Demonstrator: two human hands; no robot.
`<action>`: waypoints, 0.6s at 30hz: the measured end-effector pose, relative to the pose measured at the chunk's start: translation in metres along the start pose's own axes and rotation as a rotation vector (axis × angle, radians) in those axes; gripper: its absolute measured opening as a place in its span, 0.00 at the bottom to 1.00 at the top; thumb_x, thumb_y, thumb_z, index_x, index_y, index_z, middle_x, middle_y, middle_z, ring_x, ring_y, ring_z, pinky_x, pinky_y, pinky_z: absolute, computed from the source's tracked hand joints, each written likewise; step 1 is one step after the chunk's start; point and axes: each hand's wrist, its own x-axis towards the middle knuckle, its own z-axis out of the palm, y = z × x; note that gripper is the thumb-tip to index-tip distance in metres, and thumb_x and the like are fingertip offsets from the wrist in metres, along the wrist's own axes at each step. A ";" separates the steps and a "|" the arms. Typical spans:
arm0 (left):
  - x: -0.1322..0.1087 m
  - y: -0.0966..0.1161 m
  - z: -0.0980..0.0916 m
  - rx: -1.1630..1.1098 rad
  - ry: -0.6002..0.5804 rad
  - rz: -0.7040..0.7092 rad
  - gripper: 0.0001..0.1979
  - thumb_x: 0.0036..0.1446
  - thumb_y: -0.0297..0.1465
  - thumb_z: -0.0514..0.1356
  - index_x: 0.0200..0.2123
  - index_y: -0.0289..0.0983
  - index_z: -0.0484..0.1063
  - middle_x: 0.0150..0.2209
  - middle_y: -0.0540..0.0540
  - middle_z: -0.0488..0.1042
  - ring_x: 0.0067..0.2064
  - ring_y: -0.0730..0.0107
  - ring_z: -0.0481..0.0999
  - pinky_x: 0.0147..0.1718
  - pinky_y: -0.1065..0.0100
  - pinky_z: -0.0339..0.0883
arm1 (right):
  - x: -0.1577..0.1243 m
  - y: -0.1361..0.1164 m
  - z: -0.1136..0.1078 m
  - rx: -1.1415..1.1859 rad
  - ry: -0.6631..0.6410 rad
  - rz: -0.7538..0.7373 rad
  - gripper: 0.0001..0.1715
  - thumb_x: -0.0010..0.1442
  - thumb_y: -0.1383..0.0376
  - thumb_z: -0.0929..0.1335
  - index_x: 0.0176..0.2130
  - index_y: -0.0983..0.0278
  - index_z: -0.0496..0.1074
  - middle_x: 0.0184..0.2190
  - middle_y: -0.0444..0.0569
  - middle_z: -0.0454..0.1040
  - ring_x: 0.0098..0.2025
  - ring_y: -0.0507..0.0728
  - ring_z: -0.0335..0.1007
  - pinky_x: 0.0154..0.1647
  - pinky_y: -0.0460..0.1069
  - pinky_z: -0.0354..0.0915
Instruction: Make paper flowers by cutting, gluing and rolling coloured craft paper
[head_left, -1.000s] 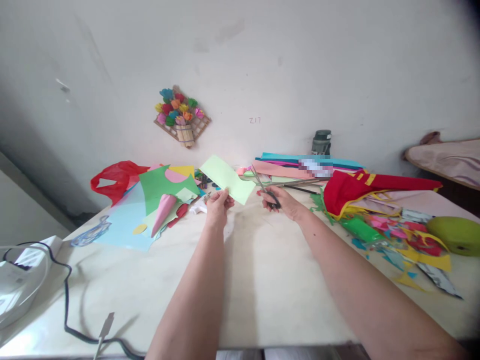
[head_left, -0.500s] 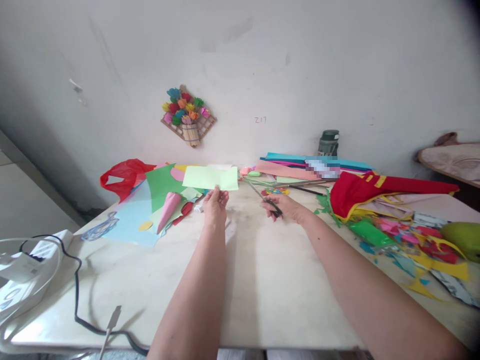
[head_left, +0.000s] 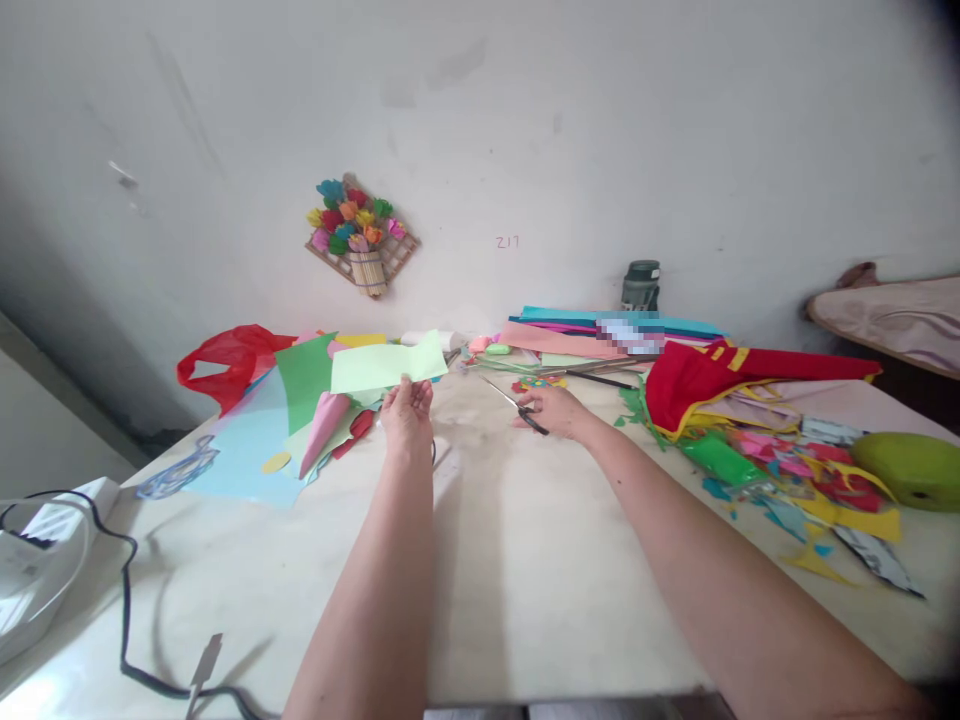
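My left hand (head_left: 409, 412) pinches the lower edge of a pale green paper sheet (head_left: 367, 367), raised above the table; the sheet bends near its right end. Scissors (head_left: 510, 402) with black handles are gripped in my right hand (head_left: 553, 412), blades pointing up and left, apart from the paper. Behind and left of my left hand lie a pink paper cone (head_left: 324, 430), a darker green sheet (head_left: 304, 385) and a light blue sheet (head_left: 244, 455). Just beyond my right hand is a small multicoloured paper piece (head_left: 536, 383).
A red plastic bag (head_left: 217, 372) sits back left, a power strip (head_left: 64, 530) with cables front left. To the right are red cloth (head_left: 697, 390), paper scraps (head_left: 832, 480) and a green mango-like fruit (head_left: 911, 470). A bottle (head_left: 640, 287) stands by the wall.
The view has shifted slightly right. My left hand has drawn the pale green sheet left, away from the scissors, and its right end now bends upward.
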 end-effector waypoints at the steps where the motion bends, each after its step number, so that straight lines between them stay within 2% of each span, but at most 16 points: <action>1: 0.000 0.001 0.000 0.007 0.003 0.007 0.07 0.48 0.27 0.60 0.25 0.34 0.62 0.19 0.51 0.69 0.25 0.77 0.73 0.26 0.76 0.67 | 0.000 -0.001 -0.001 -0.102 0.028 0.004 0.17 0.37 0.55 0.72 0.28 0.61 0.73 0.18 0.42 0.67 0.21 0.51 0.63 0.21 0.45 0.57; 5: 0.001 0.002 0.000 0.034 0.019 0.028 0.08 0.48 0.29 0.61 0.25 0.34 0.63 0.19 0.52 0.69 0.25 0.78 0.73 0.27 0.77 0.67 | -0.003 -0.009 -0.007 -0.422 0.097 0.040 0.14 0.38 0.52 0.71 0.24 0.59 0.74 0.18 0.45 0.69 0.23 0.54 0.64 0.22 0.46 0.56; 10: 0.000 -0.002 0.002 0.060 -0.010 0.015 0.08 0.47 0.29 0.61 0.26 0.34 0.63 0.19 0.51 0.69 0.24 0.77 0.73 0.26 0.76 0.66 | -0.004 -0.007 -0.014 -0.442 0.153 0.076 0.13 0.41 0.52 0.70 0.26 0.57 0.75 0.21 0.45 0.71 0.25 0.55 0.65 0.21 0.46 0.55; 13: -0.001 -0.006 0.003 0.098 -0.032 0.004 0.10 0.45 0.30 0.62 0.25 0.34 0.62 0.19 0.52 0.69 0.23 0.76 0.73 0.25 0.76 0.66 | -0.003 -0.006 -0.013 -0.301 0.144 0.102 0.12 0.40 0.56 0.72 0.27 0.58 0.74 0.22 0.44 0.71 0.23 0.53 0.65 0.19 0.45 0.55; 18: -0.003 -0.008 0.003 0.099 -0.037 -0.021 0.11 0.44 0.31 0.63 0.26 0.35 0.62 0.20 0.51 0.70 0.25 0.75 0.74 0.25 0.75 0.66 | -0.008 -0.015 -0.008 0.194 -0.126 0.213 0.18 0.43 0.64 0.71 0.36 0.64 0.68 0.20 0.43 0.69 0.17 0.49 0.64 0.14 0.42 0.53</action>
